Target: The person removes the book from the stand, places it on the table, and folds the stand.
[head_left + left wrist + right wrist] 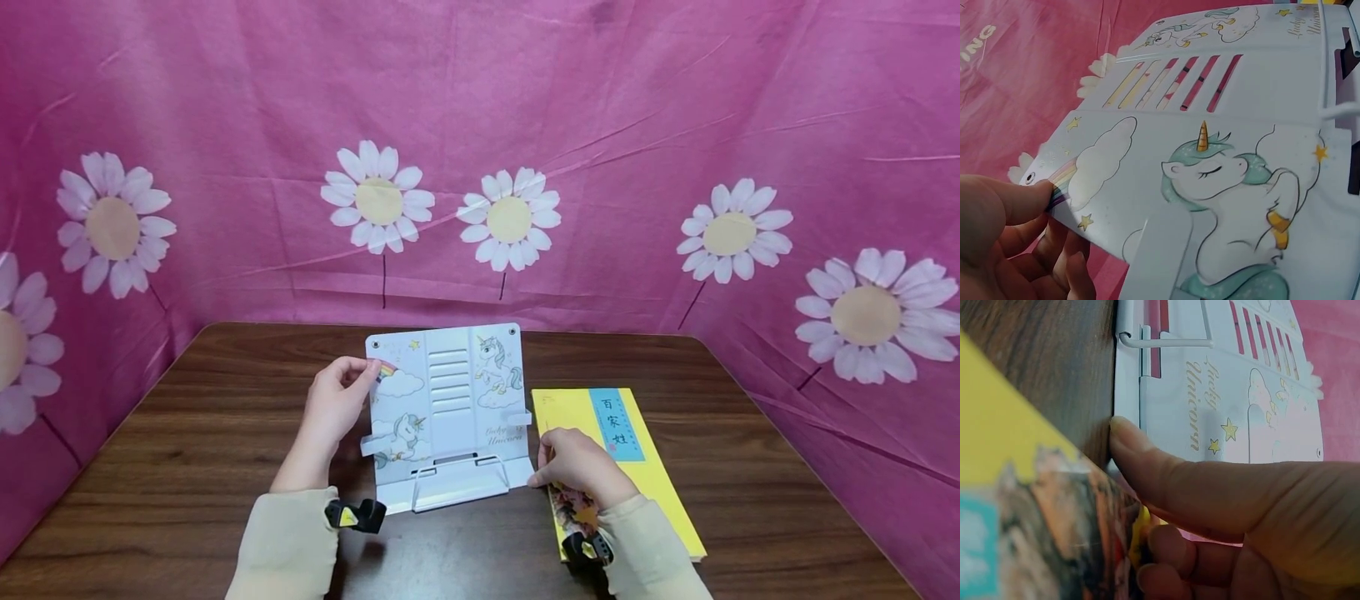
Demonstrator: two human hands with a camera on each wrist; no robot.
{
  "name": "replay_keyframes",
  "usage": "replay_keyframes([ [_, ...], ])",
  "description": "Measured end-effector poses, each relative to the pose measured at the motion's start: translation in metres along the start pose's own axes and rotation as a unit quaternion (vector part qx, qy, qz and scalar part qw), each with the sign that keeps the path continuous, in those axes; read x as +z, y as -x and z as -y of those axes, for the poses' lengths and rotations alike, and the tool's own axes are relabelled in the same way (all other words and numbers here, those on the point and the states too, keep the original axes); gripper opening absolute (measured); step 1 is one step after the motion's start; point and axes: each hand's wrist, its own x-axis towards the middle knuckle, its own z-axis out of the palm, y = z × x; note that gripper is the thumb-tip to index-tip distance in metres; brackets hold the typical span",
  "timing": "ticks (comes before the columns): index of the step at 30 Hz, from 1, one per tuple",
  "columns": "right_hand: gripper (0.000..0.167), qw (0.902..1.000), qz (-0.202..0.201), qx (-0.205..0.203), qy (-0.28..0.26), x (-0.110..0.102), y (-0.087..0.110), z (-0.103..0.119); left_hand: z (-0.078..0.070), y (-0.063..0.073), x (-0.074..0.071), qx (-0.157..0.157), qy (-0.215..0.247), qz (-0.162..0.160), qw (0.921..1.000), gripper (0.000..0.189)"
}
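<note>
A white metal book stand [453, 429], printed with unicorns, clouds and a rainbow, leans back in the middle of the table. Row slots run down its centre, and a wire page holder [461, 493] sits along its bottom ledge. My left hand [335, 404] pinches the stand's left edge near the rainbow, thumb [1029, 199] on the printed face. At the lower right corner, my right hand [581, 462] pinches the ledge's end, its thumb [1166, 481] lying along the front. The yellow book [652, 492] lies flat under and beside my right hand, partly covered by it.
The brown wooden table [225, 433] reaches back to a pink cloth [615, 100] with large white daisies. Clear side clips [517, 419] stick out at the stand's edges. Both wrists carry black straps [356, 515].
</note>
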Motion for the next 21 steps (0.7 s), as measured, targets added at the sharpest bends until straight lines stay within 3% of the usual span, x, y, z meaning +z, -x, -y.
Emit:
replay_keyframes([
  [9,0.035,0.9987,-0.006,-0.022,0.046,0.004,-0.002,0.001,0.005,0.005,-0.017,0.029,0.016,0.063,0.9975,0.034],
  [15,0.035,0.9975,-0.015,-0.026,0.064,0.006,-0.003,0.001,0.006,0.008,-0.024,0.035,0.056,0.11,0.9917,0.031],
  [21,0.034,0.9969,-0.017,-0.024,0.073,0.007,-0.004,0.0,0.007,0.01,-0.031,0.054,0.056,0.15,0.9857,0.029],
])
